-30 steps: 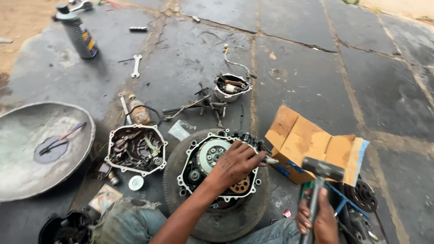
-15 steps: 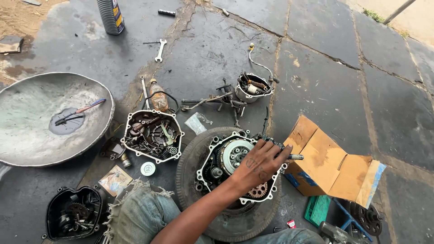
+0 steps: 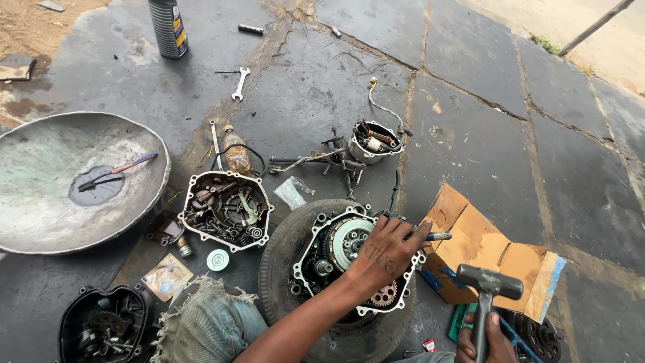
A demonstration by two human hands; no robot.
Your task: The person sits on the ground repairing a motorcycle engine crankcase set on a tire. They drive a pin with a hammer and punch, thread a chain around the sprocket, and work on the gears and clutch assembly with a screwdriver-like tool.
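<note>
An open engine case point(image 3: 339, 259) with a clutch and gears lies on a tyre point(image 3: 282, 262) in front of me. My left hand point(image 3: 386, 252) rests on the case's right side and grips a metal tool point(image 3: 438, 236) whose tip sticks out to the right. My right hand point(image 3: 485, 341) at the bottom edge is closed around the handle of a hammer point(image 3: 489, 284), whose dark head stands upright beside the case.
A torn cardboard box point(image 3: 484, 252) lies right of the tyre. A cover filled with small parts point(image 3: 225, 210), a black cover point(image 3: 101, 326), a large metal bowl point(image 3: 40, 168), a bottle point(image 3: 168, 27), a spanner point(image 3: 239, 82) and a small housing point(image 3: 373, 141) lie on the stone paving.
The view has swung left and down. My right hand with the hammer dropped out of sight half a second ago and has come back up at the bottom right. My left hand stays on the case.
</note>
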